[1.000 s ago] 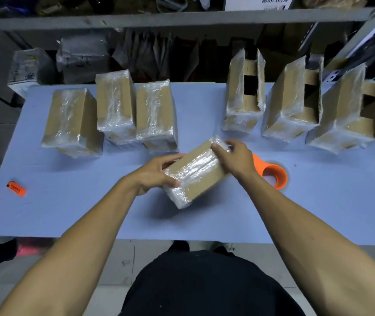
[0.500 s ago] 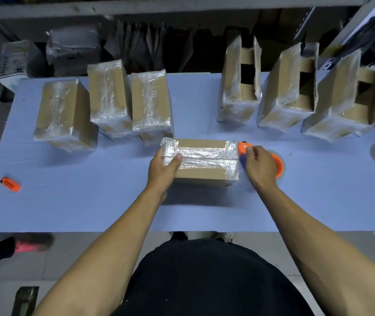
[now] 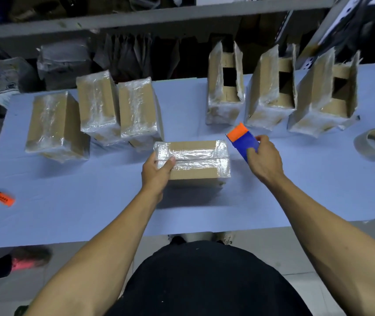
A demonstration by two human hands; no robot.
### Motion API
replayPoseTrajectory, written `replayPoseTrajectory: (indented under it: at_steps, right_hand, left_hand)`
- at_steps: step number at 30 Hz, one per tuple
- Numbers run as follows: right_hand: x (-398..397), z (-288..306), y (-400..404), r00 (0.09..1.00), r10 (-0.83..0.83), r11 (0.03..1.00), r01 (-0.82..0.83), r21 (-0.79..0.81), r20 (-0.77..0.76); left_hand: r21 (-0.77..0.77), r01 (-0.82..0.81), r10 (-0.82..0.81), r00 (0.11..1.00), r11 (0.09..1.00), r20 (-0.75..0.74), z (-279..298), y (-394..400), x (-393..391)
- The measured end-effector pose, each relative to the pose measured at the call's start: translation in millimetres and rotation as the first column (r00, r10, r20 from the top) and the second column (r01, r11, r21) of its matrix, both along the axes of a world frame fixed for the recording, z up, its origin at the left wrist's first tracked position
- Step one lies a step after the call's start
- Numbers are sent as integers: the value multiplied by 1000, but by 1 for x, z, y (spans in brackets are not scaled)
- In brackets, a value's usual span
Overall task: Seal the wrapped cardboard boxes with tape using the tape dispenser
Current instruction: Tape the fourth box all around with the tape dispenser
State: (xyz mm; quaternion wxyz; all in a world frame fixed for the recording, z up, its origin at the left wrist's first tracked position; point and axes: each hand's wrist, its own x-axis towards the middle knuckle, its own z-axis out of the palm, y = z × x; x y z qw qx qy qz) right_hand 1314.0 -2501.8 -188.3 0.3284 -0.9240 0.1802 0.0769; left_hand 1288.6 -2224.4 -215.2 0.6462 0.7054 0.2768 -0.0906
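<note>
A plastic-wrapped cardboard box (image 3: 195,159) lies flat on the blue table (image 3: 79,201) in front of me. My left hand (image 3: 157,172) grips its left end, thumb on top of the wrapped seam. Just right of the box, my right hand (image 3: 263,158) holds the orange and blue tape dispenser (image 3: 242,140) lifted off the table, its orange end pointing up and away. Three wrapped, closed boxes (image 3: 97,115) stand at the back left. Three wrapped boxes with open flaps (image 3: 271,92) stand at the back right.
A roll of brown tape (image 3: 374,145) lies at the right edge of the table. A small orange object (image 3: 4,198) lies near the left front corner. Shelving with wrapped packages (image 3: 63,62) stands behind the table. Someone's red shoe (image 3: 29,258) shows on the floor at left.
The box went from tilted in both hands to flat on the table. My right hand left the box, took the tape dispenser and lifted it. My left hand stays on the box's left end.
</note>
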Motion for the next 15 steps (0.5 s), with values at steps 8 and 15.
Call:
replayPoseTrajectory:
  at_steps: [8, 15]
  right_hand:
    - [7, 59, -11, 975, 196, 962, -170, -215, 101]
    - [17, 101, 5, 807, 575, 795, -513, -324, 134]
  left_hand:
    - [49, 50, -49, 999, 998, -9, 10, -28, 18]
    - [109, 138, -136, 990, 984, -20, 18, -32, 28]
